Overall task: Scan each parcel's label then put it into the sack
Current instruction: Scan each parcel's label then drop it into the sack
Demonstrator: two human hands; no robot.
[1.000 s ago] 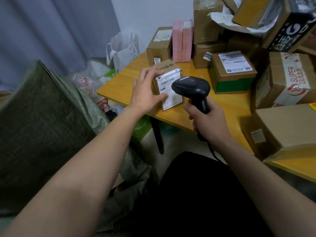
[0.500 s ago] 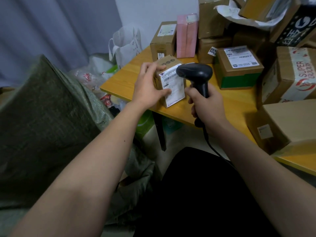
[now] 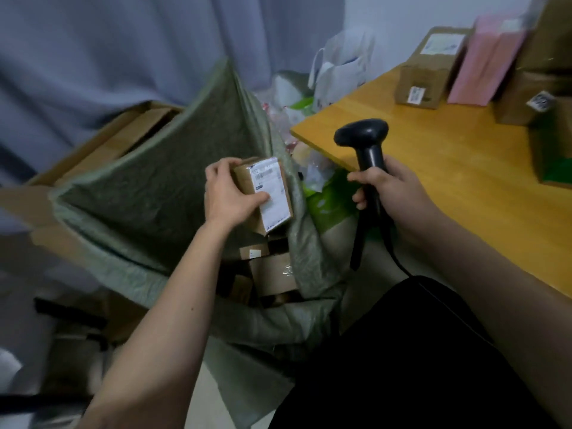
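Gripping small cardboard parcel [image 3: 263, 193] w/ left hand [image 3: 230, 193], fingers curled over top edge, thumb pressed across white label [image 3: 272, 190]; label faces up, barcode + small print there but too blurred to read. Held above open mouth of green woven sack [image 3: 148, 187], clear of its rim, w/ brown boxes [image 3: 272, 270] already lying inside below. Left forearm reaching in from lower left, wrist bent slightly down.

Clenched round handle of black scanner [image 3: 365, 150] w/ right hand [image 3: 390, 190], head up & tilted left, cord trailing down toward lap; held just off near corner of wooden surface [image 3: 448, 168], well apart from parcel. Bare wood btwn that corner and boxes at far edge.

Standing at far edge: brown box w/ white stickers [image 3: 430, 72], pink box [image 3: 486, 60], another box w/ barcode tag [image 3: 541, 100] — print unreadable. White plastic bag [image 3: 340, 69] by surface's far-left edge, beyond sack. Flattened cardboard [image 3: 102, 140] behind sack; grey curtain [image 3: 123, 41] as backdrop.
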